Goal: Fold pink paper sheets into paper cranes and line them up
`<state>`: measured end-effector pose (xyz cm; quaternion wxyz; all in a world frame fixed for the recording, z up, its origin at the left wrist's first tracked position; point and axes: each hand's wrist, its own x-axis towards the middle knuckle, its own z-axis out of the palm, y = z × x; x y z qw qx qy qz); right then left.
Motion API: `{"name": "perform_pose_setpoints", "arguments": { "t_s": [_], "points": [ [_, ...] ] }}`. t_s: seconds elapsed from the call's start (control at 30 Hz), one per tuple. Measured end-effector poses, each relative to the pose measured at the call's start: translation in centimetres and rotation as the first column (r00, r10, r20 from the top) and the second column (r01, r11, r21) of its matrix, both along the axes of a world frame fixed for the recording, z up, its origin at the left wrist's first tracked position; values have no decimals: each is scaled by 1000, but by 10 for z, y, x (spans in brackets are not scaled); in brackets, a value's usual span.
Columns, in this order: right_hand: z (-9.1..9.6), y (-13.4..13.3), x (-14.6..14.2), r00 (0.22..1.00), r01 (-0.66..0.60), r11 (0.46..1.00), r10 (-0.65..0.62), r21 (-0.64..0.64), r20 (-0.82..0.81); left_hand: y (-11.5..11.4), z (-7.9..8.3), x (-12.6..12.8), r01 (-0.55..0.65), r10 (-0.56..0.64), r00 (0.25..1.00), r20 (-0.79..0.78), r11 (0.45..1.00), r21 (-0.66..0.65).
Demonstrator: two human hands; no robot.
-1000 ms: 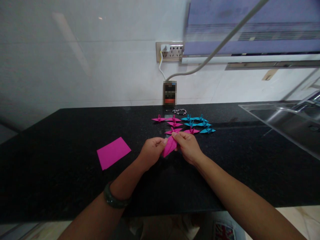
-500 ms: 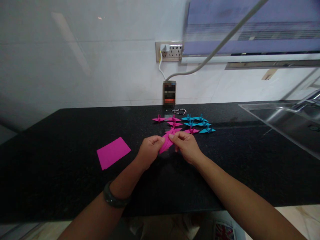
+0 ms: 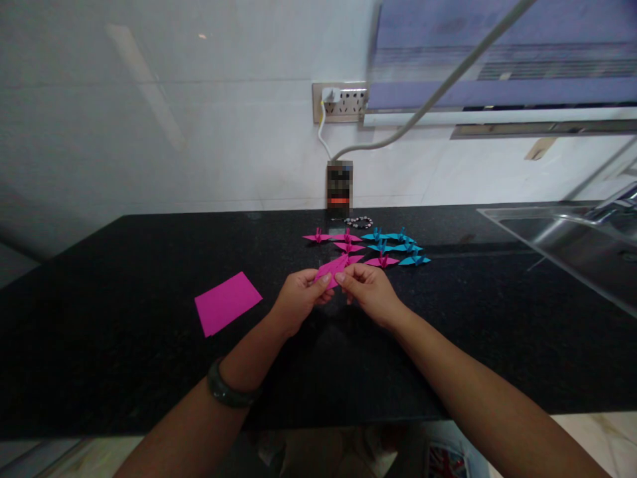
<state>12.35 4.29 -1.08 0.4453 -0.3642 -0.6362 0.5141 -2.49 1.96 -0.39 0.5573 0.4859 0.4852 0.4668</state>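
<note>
A partly folded piece of pink origami paper (image 3: 328,271) is held above the counter between my two hands. My left hand (image 3: 298,299) pinches its lower left part, thumb on top. The thumb and fingers of my right hand (image 3: 371,289) close on its right edge. Just beyond my hands stand several pink paper cranes (image 3: 348,247) and several blue paper cranes (image 3: 408,247), set in rows. To the left of my left hand lies a small stack of pink paper sheets (image 3: 227,302). My fingers hide part of the folded paper.
The black countertop (image 3: 124,345) runs along a tiled wall. A bead bracelet (image 3: 359,222) lies behind the cranes, near a blurred-out upright device (image 3: 340,189). A steel sink (image 3: 572,232) is set in at the right. A cable (image 3: 423,109) hangs in front of the wall socket (image 3: 341,103).
The pink paper has turned flatter and shifted slightly up, with less of it hanging below my fingers. My left fingers now curl beneath it. The view has moved slightly.
</note>
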Motion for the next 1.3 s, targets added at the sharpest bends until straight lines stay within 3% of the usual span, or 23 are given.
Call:
{"name": "perform_pose_setpoints", "arguments": {
  "t_s": [0.17,0.23,0.3,0.37,0.43,0.63,0.87,1.13,1.3],
  "points": [
    [-2,0,0,996,68,995,-72,73,59,0,1,0,-36,36,998,53,999,-5],
    [-1,-1,1,989,118,978,-132,171,69,1,-1,-2,-44,46,993,104,999,-27],
    [2,-3,3,977,128,923,-180,363,112,3,-2,-4,-27,34,991,129,998,-54],
    [5,-3,5,965,26,835,-165,550,205,4,-2,-5,21,-12,993,121,997,-73],
    [7,-3,8,945,-90,767,-137,636,298,4,-1,-7,71,-64,994,94,994,-83],
    [5,1,12,906,-125,709,-204,694,371,3,4,-11,161,-161,987,9,983,-91],
    [4,3,16,860,-199,628,-256,752,442,4,3,-15,176,-179,982,-63,983,-49],
    [8,-1,15,797,-269,586,-310,764,519,5,1,-14,154,-157,981,-114,987,-34],
    [11,-5,14,779,-296,594,-303,748,549,6,1,-14,154,-154,980,-127,988,-12]
  ]
}}
